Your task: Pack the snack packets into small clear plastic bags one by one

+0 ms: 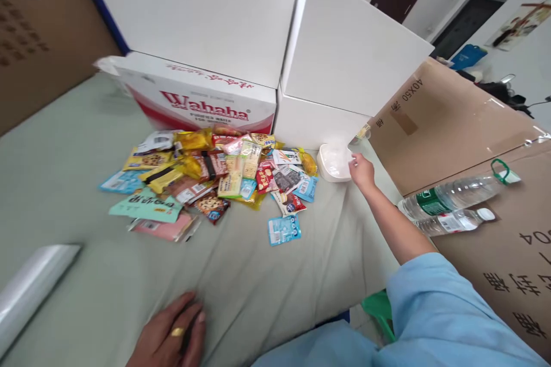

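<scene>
Head view: white, rounded-square plastic tub just left of bare right hand; can't tell if clamped. Gold-ringed left hand loosely curled, palm hidden. Pinch rim firmly, keep level.

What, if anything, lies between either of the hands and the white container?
Nothing visible blocks the right hand, which is touching or nearly touching the white container. From the left hand, a lone blue packet lies roughly along the straight line.
</scene>
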Available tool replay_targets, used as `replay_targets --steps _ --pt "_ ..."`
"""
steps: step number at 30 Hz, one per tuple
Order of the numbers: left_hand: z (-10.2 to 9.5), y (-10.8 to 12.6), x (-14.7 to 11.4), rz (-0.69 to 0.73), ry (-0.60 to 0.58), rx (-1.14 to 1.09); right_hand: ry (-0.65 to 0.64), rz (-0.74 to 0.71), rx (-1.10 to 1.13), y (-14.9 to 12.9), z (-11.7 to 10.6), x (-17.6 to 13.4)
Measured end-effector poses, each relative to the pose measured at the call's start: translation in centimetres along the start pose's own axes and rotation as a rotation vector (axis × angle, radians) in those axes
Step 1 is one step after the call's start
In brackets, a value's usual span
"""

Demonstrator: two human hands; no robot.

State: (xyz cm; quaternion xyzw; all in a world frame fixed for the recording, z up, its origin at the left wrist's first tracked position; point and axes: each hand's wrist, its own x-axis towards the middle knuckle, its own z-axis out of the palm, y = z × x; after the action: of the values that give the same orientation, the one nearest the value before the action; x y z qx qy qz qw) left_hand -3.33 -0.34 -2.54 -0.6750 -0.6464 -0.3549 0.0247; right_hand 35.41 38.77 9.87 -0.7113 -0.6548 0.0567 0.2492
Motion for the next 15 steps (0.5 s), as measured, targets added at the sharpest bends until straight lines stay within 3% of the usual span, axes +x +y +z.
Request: replay_targets --steps 3,6,8,10,15 --pt "-0.9 1.2 0.3 -0.052 0.063 -0.007 0.133 0.015 0.189 -0.7 -2.1 -1.3" --pt "-1.3 2.3 0.9 -0.131 0.169 -0.061 0.145 0.047 0.736 -2.4 -4.7 -5.6" --pt "-1.5 3.6 1.7 -0.162 0.204 -0.138 -0.031 0.083 1.053 -4.1 -5.5 -9.8" --pt "-1.6 5.4 3.0 -0.181 0.215 -0.243 -0.239 0.143 1.205 -6.0 -5.2 -14.2" --pt "-0.6 9.5 6.6 -0.159 0.191 -0.499 -0.606 0.285 1.235 -9.6 -1.3 -23.2"
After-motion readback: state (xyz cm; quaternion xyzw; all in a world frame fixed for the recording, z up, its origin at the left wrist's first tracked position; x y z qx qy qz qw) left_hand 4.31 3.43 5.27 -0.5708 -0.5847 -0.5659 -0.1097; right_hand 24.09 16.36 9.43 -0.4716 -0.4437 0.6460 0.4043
